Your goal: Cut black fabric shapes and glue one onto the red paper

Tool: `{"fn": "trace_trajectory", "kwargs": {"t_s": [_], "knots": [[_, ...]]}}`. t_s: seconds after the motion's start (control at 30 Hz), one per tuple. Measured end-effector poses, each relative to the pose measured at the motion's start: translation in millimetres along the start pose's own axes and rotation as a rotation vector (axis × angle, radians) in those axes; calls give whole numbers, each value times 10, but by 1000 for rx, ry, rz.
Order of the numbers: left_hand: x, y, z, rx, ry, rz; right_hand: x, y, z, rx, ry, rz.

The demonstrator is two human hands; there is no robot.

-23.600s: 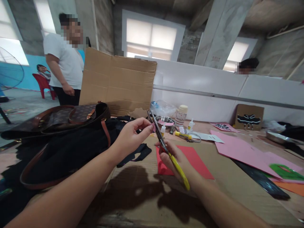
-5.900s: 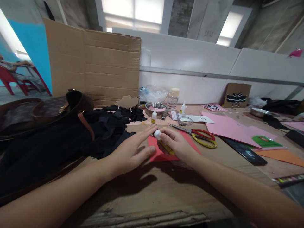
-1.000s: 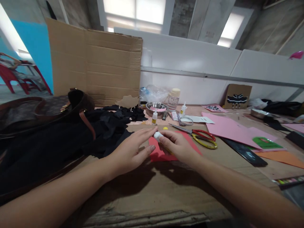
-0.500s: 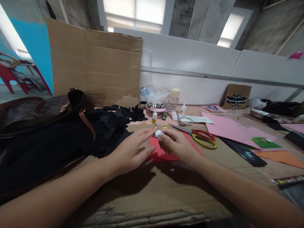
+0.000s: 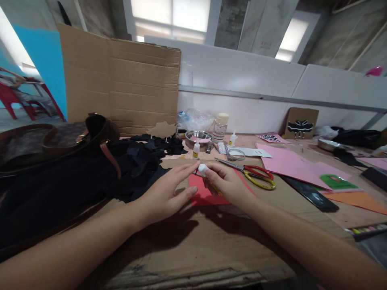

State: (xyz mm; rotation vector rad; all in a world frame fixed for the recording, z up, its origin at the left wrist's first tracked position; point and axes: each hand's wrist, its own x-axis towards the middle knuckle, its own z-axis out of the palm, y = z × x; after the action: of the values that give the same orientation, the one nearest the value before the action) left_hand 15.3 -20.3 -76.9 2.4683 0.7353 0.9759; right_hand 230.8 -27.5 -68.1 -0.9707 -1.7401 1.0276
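My right hand (image 5: 225,183) is closed around a small white glue bottle (image 5: 202,169) with a yellow label, tilted over the red paper (image 5: 208,197). Fingers hide most of the bottle, and its nozzle cannot be made out. My left hand (image 5: 169,191) is open, its fingers stretched forward and its thumb apart, over the left edge of the paper. Its fingertips come close to the bottle's white end; whether they touch is unclear. A small dark strip (image 5: 196,171) shows beside those fingertips. Red-and-yellow-handled scissors (image 5: 260,176) lie just beyond my right hand.
Another glue bottle (image 5: 196,150) stands ahead, near a metal bowl (image 5: 199,136). Black cloth (image 5: 133,169) and a brown bag (image 5: 69,133) fill the left. Pink sheets (image 5: 293,165) and a dark phone-like slab (image 5: 311,193) lie right. Cardboard (image 5: 193,249) covers the near table.
Both hands stay almost in place. The bottle in my right hand has shifted very slightly, and the dark strip by my left fingertips shows more clearly.
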Motion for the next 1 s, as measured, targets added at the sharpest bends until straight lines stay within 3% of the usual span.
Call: {"fn": "trace_trajectory", "kwargs": {"t_s": [0.17,0.37,1.0], "knots": [[7,22,-15,-53,38,-103,-22,-49,21,-88,9,-23],[48,39,-26,-66,83,5,-47,-90,27,-165,21,-37],[-16,-33,14,-8,-6,-8,-20,-36,25,-183,-12,-62]]}}
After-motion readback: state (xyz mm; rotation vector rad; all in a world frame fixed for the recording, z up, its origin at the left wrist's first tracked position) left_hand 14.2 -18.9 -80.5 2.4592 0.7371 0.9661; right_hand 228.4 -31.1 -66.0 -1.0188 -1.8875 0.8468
